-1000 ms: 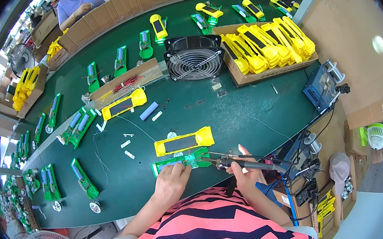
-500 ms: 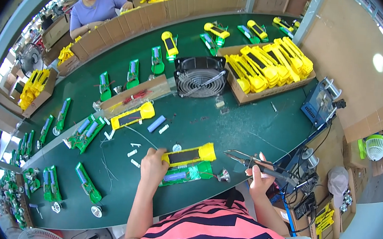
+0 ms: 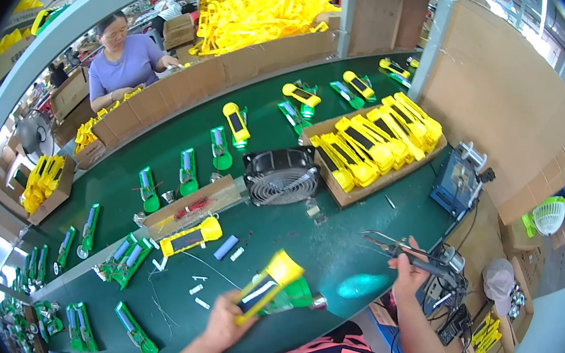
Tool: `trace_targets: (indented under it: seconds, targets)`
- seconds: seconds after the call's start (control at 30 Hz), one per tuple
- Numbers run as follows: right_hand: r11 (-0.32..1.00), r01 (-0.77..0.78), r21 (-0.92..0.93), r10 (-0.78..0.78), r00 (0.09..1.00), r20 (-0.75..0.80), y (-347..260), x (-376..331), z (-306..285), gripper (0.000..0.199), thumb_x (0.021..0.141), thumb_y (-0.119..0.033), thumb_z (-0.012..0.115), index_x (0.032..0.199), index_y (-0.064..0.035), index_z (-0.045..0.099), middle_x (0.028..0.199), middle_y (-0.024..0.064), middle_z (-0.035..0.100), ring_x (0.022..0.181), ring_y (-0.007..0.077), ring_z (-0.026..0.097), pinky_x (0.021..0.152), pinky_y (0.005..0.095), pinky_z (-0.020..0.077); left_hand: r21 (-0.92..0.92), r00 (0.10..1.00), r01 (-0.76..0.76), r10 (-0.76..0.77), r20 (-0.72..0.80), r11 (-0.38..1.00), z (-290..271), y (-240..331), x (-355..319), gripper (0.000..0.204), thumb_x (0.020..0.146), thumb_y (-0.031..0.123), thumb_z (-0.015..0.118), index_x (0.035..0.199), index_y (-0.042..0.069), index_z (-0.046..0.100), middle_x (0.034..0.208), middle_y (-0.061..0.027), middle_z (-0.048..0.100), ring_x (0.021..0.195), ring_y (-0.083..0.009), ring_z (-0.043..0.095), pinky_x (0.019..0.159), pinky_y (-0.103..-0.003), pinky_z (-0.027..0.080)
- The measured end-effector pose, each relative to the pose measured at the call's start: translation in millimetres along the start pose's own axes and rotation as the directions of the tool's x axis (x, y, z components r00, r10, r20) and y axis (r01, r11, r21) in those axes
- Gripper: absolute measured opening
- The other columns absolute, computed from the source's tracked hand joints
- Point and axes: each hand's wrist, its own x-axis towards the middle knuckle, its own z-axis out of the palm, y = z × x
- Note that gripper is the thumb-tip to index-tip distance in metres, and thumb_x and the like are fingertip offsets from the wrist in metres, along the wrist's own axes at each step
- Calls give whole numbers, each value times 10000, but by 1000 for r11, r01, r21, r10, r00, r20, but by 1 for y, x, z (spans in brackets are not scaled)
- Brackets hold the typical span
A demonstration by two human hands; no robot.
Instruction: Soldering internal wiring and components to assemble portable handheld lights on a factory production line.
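Your left hand [image 3: 229,319] holds the yellow-and-green flashlight body [image 3: 269,287] in a closed grip, lifted clear of the green desk [image 3: 330,250] and tilted, its yellow end uppermost and a small metal part showing at the green end near your chest. Your right hand [image 3: 410,269] is clenched around the soldering iron [image 3: 395,247], whose tip points left over the desk, well apart from the flashlight body.

Risks, as judged from this position. The flashlight body is gripped at one end only; a loose hold could let it swing or drop onto the loose white wires [image 3: 207,275] and small white pieces [image 3: 198,292] below. The hot tip hangs in open air between the black fan [image 3: 279,176] and your forearm; a careless sweep could touch plastic, wire insulation or skin. The cardboard tray of yellow housings [image 3: 375,148] lies just beyond the tip's reach, so a long reach forward could scorch it.

Compared with half a second earlier: the flashlight body then lay flat on the desk under your left hand; it is now raised and turned on end. The iron then sat low beside it; it now stands higher and further right. The view has also tilted upward, showing more of the far bench.
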Motion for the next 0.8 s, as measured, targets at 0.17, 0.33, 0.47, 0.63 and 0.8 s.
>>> trace_targets:
  seconds: [0.17, 0.33, 0.47, 0.63, 0.8]
  targets:
    - [971, 180, -156, -184, 983, -13, 0, 59, -16, 225, 806, -38, 549, 1015, 28, 499, 1186, 234, 441, 600, 130, 591, 520, 203, 477, 127, 927, 218, -164, -338, 968, -78, -75, 138, 387, 688, 75, 669, 927, 34, 367, 858, -202, 489, 753, -354, 515, 640, -393, 430]
    - [942, 255, -217, -265, 964, -16, 3, 116, -5, 217, 851, -35, 497, 1057, 29, 479, 874, 154, 586, 576, 119, 561, 495, 201, 445, 182, 753, 454, -267, -602, 872, -105, -236, 214, 408, 697, 138, 690, 919, 42, 362, 806, -189, 503, 714, -376, 516, 627, -421, 413]
    - [829, 400, -392, -398, 913, 90, 4, 155, -2, 255, 866, -28, 480, 1116, 13, 453, 841, 115, 613, 635, 106, 560, 601, 206, 449, 309, 768, 606, -440, -465, 733, -85, -326, 213, 499, 649, 196, 723, 929, 22, 349, 830, -237, 545, 784, -403, 559, 690, -448, 450]
    - [383, 448, -808, -499, 836, 228, 18, 200, -12, 494, 790, 26, 567, 1226, -12, 339, 1132, 100, 540, 1076, 201, 466, 945, 306, 327, 952, 914, 239, -375, -155, 190, -83, -221, 267, 729, 608, 337, 729, 1184, 35, 401, 1357, -228, 246, 1239, -337, 289, 962, -437, 333]
    - [317, 422, -849, -456, 853, 254, 50, 227, 1, 777, 591, -25, 740, 1243, -43, 319, 1189, 122, 502, 1098, 291, 446, 956, 349, 315, 639, 766, -626, 199, 611, 447, -76, -225, 251, 191, 752, 84, 490, 943, 83, 502, 1306, -129, 379, 1253, -264, 311, 1015, -404, 291]
